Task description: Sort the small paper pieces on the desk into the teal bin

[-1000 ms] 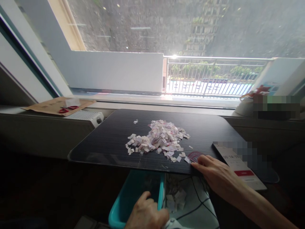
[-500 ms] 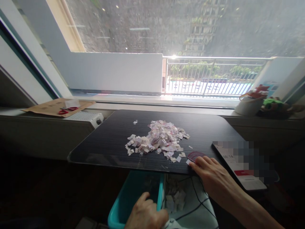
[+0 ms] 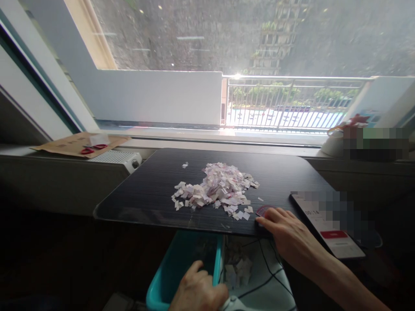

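Note:
My right hand [image 3: 280, 222] rests at the front right edge of the dark tabletop, its fingers closed on a reddish-purple, curved, flat protractor [image 3: 263, 210]. Most of the protractor is under the fingers. Just left of it begins a loose heap of small cut paper pieces [image 3: 223, 183], mostly white with pinkish ones among them. Below the table edge, my left hand [image 3: 199, 289] is closed over the inner rim of a teal bin [image 3: 154, 285], index finger stretched out over the opening. A white rim or handle shows beside its thumb; I cannot tell whether it is gripped too.
A phone [image 3: 337, 235] lies on the table at the right. Beside the teal bin, a pale bin [image 3: 269, 289] holds paper scraps, with black cables [image 3: 274, 276] across it. Red-handled scissors [image 3: 94, 149] and brown paper [image 3: 65, 144] lie left on the sill.
My right hand and the protractor stay near the front edge. A white paper piece beside the protractor no longer shows there. My left hand has hardly moved. The view has shifted slightly.

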`<move>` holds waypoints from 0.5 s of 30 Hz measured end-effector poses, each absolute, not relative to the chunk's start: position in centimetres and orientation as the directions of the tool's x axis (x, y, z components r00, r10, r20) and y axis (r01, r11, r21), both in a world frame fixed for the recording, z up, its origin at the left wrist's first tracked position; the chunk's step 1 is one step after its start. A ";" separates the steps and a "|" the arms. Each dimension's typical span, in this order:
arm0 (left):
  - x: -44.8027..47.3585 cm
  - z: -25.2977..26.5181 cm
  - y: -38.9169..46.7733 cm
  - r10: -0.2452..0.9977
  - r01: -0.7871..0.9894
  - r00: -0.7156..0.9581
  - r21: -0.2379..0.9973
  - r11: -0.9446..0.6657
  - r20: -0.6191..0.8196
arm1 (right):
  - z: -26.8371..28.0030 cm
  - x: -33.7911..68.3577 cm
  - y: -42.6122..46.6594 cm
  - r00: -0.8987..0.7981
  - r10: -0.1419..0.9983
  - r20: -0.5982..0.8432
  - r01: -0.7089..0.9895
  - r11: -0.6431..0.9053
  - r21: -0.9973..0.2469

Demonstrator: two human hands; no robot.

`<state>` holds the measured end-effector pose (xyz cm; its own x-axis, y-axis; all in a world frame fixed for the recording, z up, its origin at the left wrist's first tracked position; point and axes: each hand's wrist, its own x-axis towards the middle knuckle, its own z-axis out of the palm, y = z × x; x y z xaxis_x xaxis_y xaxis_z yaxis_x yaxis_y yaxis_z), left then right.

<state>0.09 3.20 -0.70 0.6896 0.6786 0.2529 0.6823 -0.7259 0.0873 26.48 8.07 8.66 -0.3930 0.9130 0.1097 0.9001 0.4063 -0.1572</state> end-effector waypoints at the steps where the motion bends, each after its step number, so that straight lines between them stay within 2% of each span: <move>1: 0.1 -0.6 3.2 0.678 0.680 0.691 0.092 -0.727 0.250 | 8.5 26.8 7.8 -0.394 0.913 0.108 0.900 0.407 -0.157; 6: 0.7 -1.6 3.1 0.641 0.657 0.693 0.077 -0.750 0.331 | 8.0 28.9 8.6 -0.295 0.930 0.221 0.935 0.329 -0.134; 11: 1.6 -2.5 3.3 0.560 0.625 0.674 0.031 -0.780 0.483 | 8.0 30.1 9.5 -0.273 0.956 0.111 0.933 0.291 -0.211; 15: 2.7 -2.8 3.2 0.510 0.600 0.698 -0.020 -0.800 0.502 | 8.3 30.2 9.4 -0.217 0.973 0.073 0.930 0.229 -0.287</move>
<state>2.67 3.20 -2.83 0.6980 0.5103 0.5025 0.5996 -0.8000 -0.0204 30.22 9.44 8.30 -0.2169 0.9734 0.0733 0.9303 0.2288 -0.2865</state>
